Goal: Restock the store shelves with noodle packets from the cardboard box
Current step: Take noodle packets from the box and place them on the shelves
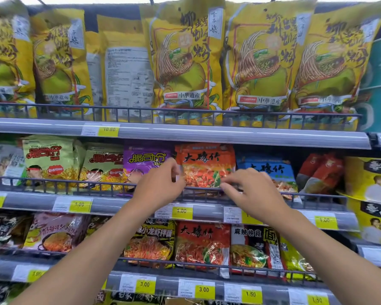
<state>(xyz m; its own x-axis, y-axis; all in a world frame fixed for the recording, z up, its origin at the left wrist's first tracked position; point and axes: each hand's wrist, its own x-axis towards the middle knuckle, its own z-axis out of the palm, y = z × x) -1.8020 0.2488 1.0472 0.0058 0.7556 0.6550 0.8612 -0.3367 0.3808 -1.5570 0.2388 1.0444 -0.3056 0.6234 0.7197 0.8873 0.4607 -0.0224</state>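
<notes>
1. Left hand (161,183): fingers curled, thumb and fingertips pinching the left edge of the red packet (205,166)
2. Right hand (254,192): fingertips bunched, pinching the same packet at its lower right corner
3. The red packet stands upright on the middle shelf (207,211), behind the wire rail (53,180)
4. A purple packet (145,159) is just beside it on the left and a blue packet (271,170) on the right
5. Green packets (51,157) stand further left
6. A yellow price tag (182,211) below the hands reads 1.00
7. Yellow bags (185,62) fill the top shelf, and one reversed bag (128,69) shows its back
8. A second red packet (201,245) sits on the shelf below
</notes>
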